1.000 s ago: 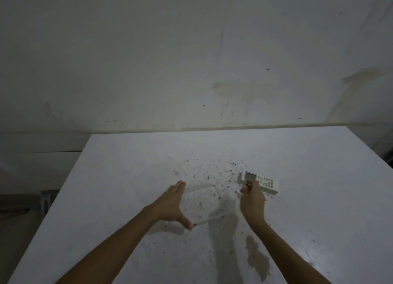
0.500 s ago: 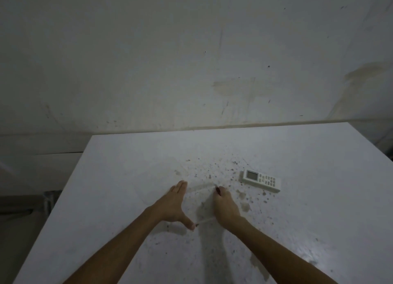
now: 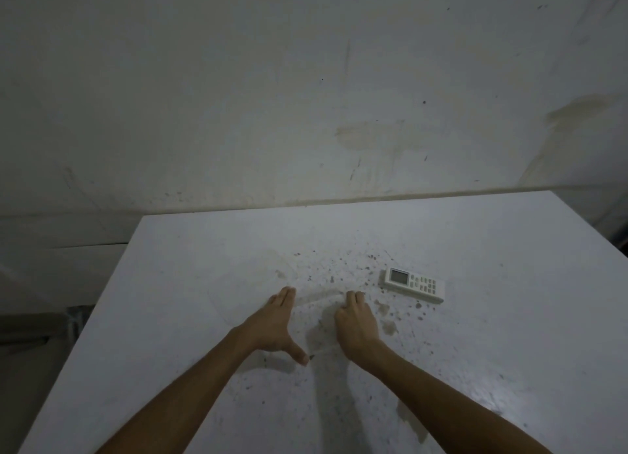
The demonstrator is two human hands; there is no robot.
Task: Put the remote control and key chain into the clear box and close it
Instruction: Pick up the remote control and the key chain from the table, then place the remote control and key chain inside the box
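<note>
The clear box (image 3: 317,321) is a faint transparent outline on the white table (image 3: 475,334), between my two hands. My left hand (image 3: 275,324) lies flat against the box's left side, with the thumb stretched along its near edge. My right hand (image 3: 355,324) rests at the box's right side, its fingers curled shut over the far right rim. The key chain is hidden under those fingers. The white remote control (image 3: 414,285) lies flat on the table to the right of my right hand, screen up, touched by nothing.
Dark specks and stains dot the table around the box. The table's left edge (image 3: 102,317) drops off to a dim floor. A stained wall (image 3: 339,113) rises right behind the far edge.
My right hand left the spot beside the remote, pinching a small reddish thing, and came left to the box's right side. My left hand has stayed on the box.
</note>
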